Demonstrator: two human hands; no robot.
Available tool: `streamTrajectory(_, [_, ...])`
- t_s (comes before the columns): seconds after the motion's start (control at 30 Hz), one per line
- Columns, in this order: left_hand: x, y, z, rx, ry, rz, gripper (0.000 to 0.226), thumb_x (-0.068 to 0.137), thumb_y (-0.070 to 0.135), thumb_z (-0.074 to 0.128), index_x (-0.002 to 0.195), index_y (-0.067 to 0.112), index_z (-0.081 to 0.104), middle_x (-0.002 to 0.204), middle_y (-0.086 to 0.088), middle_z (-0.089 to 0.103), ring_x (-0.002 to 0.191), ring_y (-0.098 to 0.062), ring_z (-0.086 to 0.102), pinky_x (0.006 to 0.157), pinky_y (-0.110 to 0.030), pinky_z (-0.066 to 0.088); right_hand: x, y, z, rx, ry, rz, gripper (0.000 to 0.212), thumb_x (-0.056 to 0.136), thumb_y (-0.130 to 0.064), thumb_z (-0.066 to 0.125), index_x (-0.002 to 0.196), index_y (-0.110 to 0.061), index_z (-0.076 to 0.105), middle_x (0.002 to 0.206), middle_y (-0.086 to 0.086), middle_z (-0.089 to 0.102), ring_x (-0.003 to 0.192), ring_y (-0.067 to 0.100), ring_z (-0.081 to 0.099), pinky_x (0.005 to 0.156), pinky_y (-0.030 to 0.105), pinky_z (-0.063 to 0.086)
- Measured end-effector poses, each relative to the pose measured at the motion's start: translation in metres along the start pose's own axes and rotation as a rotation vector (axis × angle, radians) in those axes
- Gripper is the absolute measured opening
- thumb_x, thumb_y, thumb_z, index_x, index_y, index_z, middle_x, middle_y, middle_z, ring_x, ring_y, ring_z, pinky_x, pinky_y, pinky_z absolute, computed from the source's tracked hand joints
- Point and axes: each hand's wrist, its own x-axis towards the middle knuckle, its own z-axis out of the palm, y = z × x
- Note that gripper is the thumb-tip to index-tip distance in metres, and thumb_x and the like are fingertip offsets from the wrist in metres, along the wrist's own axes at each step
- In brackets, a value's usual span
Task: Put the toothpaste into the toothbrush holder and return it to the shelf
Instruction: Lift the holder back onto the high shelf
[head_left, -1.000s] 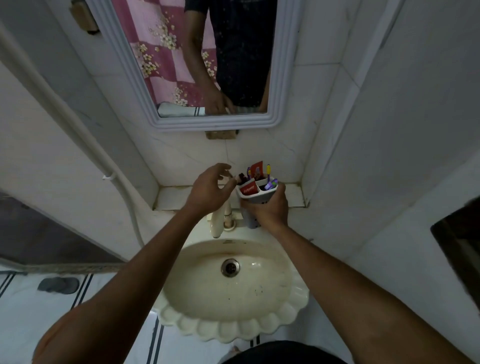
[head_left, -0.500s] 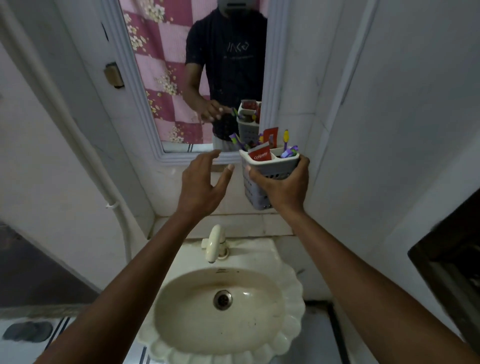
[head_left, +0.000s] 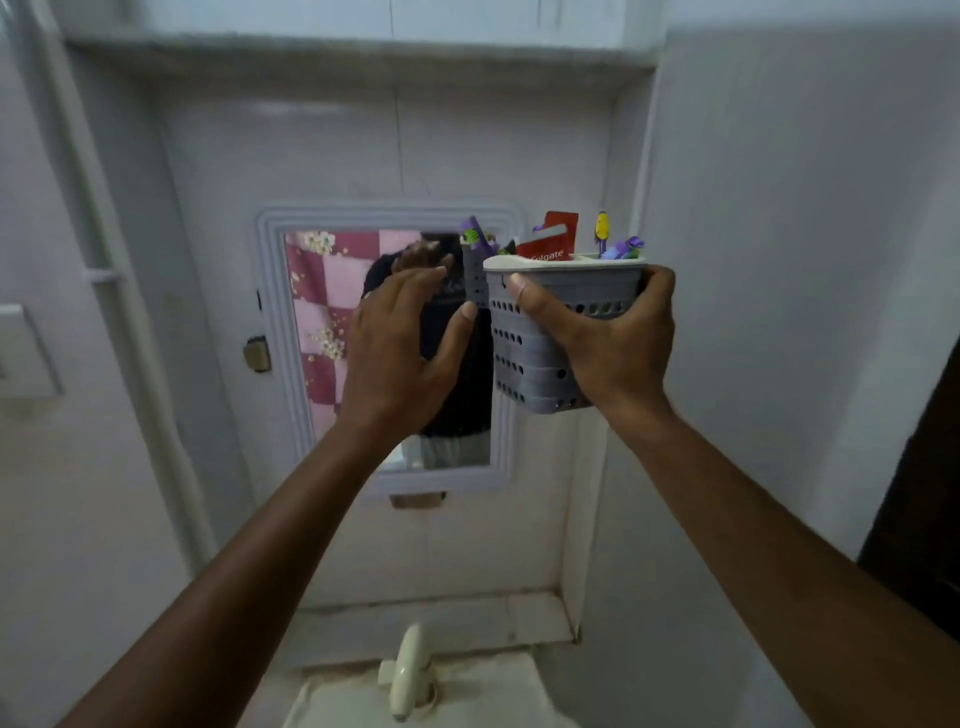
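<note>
My right hand (head_left: 602, 343) grips a grey perforated toothbrush holder (head_left: 524, 364) with a white rim, held up in front of the mirror's right edge. A red Colgate toothpaste tube (head_left: 550, 244) stands inside it, beside a yellow toothbrush (head_left: 601, 231) and purple brushes (head_left: 626, 248). My left hand (head_left: 400, 343) hovers just left of the holder with its fingers spread, holding nothing. High above runs a shelf (head_left: 363, 49) across the wall niche.
A white-framed mirror (head_left: 322, 332) hangs on the tiled wall and reflects my hands and the holder. Below are a ledge (head_left: 441, 618), a cream tap (head_left: 408, 670) and the sink's top edge. A pipe runs up the left wall; a dark opening lies at the right.
My right hand has lifted the holder from beside the tap up to mirror height. My left hand rose alongside it. My view tilted up, and the shelf came into sight.
</note>
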Motion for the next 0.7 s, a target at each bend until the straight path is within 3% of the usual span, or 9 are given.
streamTrajectory(0.23, [0.082,0.037,-0.029,0.027,0.119,0.129,0.056,0.106,0.052,0.054,0.147,0.015,0.058,0.148,-0.006,0.061,0.138,-0.023,0.055,0.118,-0.048,0.039,0.065,-0.095,-0.021,0.091,0.068,-0.078,0.099,0.054,-0.072,0.102,0.125,-0.023,0.054,0.117,-0.014,0.067,0.102,0.002,0.072,0.081,0.023,0.062])
streamTrajectory(0.37, [0.127,0.055,-0.039,0.028,0.186,0.175,0.053,0.107,0.05,0.058,0.148,0.017,0.058,0.149,-0.003,0.062,0.137,-0.021,0.056,0.117,-0.039,0.034,0.103,-0.14,-0.029,0.132,0.095,-0.165,0.11,0.044,-0.085,0.092,0.126,-0.023,0.053,0.118,-0.012,0.067,0.103,0.003,0.072,0.084,0.027,0.064])
streamTrajectory(0.57, [0.202,0.065,-0.041,0.011,0.299,0.175,0.052,0.107,0.052,0.055,0.147,0.02,0.06,0.148,0.0,0.062,0.14,-0.021,0.055,0.118,-0.05,0.041,0.163,-0.189,-0.016,0.113,0.179,-0.237,0.113,0.038,-0.094,0.087,0.119,-0.025,0.049,0.121,-0.008,0.066,0.119,0.019,0.069,0.097,0.046,0.064])
streamTrajectory(0.7, [0.24,0.053,-0.024,0.111,0.268,0.147,0.057,0.107,0.059,0.047,0.151,0.023,0.056,0.155,0.0,0.058,0.148,-0.023,0.048,0.125,-0.051,0.033,0.192,-0.2,0.004,0.048,0.209,-0.246,0.114,0.045,-0.094,0.085,0.126,-0.022,0.049,0.124,-0.006,0.062,0.124,0.022,0.063,0.098,0.046,0.061])
